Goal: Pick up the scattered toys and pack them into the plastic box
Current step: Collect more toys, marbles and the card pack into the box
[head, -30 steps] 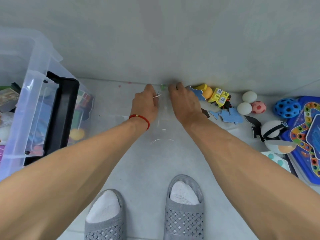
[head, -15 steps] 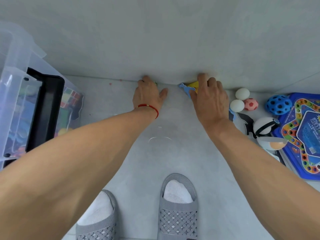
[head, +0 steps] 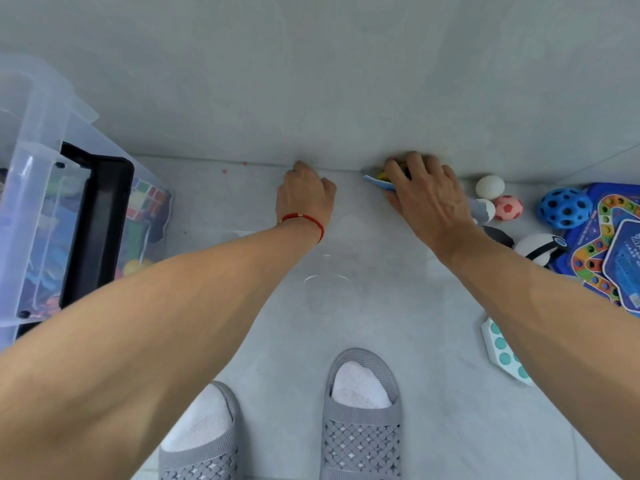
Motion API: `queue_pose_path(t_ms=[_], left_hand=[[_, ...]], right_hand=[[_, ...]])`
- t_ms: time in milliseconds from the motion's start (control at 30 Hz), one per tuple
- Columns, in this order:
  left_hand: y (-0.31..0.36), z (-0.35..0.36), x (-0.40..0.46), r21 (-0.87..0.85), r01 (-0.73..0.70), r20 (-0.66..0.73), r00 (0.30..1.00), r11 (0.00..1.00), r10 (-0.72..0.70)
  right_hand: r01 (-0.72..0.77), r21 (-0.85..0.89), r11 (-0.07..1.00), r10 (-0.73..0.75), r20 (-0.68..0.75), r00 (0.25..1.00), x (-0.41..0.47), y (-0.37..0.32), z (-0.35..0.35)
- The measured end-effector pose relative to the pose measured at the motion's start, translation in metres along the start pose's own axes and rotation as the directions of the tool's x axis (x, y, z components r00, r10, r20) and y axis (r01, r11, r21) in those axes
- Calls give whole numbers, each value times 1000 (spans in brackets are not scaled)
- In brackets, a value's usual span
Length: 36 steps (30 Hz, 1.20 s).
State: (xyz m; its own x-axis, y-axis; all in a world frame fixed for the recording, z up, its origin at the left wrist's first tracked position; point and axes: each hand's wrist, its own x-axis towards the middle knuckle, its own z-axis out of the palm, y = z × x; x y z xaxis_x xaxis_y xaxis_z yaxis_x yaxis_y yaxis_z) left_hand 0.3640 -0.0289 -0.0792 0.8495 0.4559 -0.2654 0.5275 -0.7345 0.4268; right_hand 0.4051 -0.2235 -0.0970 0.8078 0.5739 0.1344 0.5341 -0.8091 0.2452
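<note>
1. Nearest the camera, low in the frame: two grey woven slippers point(head: 362, 420) worn over white socks, standing on the pale grey floor point(head: 346, 327).
2. Right of the slippers, on the floor: white board with teal dots point(head: 502, 351), partly hidden behind the right forearm.
3. Left edge, mid-distance: clear plastic box point(head: 38, 188) with a black handle point(head: 97, 230); coloured toys show through its wall, among them a cube puzzle point(head: 147, 199).
4. Right edge, mid-distance: blue game board point(head: 609, 251) with a star-shaped track; a black-and-white ball point(head: 538, 247) lies just beside it.
5. Centre, at the foot of the wall: left hand point(head: 304, 199), red cord bracelet point(head: 304, 221) at the wrist, fingers curled under; whether it holds anything cannot be told.
6. Right of it: right hand point(head: 426, 199), fingers curled over a cluster of toys, with a blue flat piece point(head: 375, 181) and a yellow toy point(head: 384, 174) showing at the fingertips.
7. Farthest, along the wall point(head: 311, 81) to the right: white ball point(head: 490, 186), second white ball point(head: 485, 208) part-hidden by the hand, pink football-pattern ball point(head: 507, 207), blue ball with dark holes point(head: 564, 207).
</note>
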Motion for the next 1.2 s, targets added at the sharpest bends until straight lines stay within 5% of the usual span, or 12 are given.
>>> queue_pose_path(t_ms=[300,567,967,1100,1200], left_hand=[[-9,-4,-88,-247,-20,94,995,969,44],[-11,-84,-141,-259,-79,174,976,963,127],[-23,-140,-173,-363,118,109,991,924,-83],[-29,-161,-181,-450,165,138,984,878,-114],[-34,-186,-194,-657,316,273,946,684,-175]], right_hand=[[50,-35,998,-52,-66,996,-2,9,6],[109,81,991,-121,165,979,-1,13,-21],[-24,170,985,-42,372,927,13,3,-44],[-78,383,920,-51,315,948,2,7,-80],[-204,613,764,-34,354,934,-4,6,-137]])
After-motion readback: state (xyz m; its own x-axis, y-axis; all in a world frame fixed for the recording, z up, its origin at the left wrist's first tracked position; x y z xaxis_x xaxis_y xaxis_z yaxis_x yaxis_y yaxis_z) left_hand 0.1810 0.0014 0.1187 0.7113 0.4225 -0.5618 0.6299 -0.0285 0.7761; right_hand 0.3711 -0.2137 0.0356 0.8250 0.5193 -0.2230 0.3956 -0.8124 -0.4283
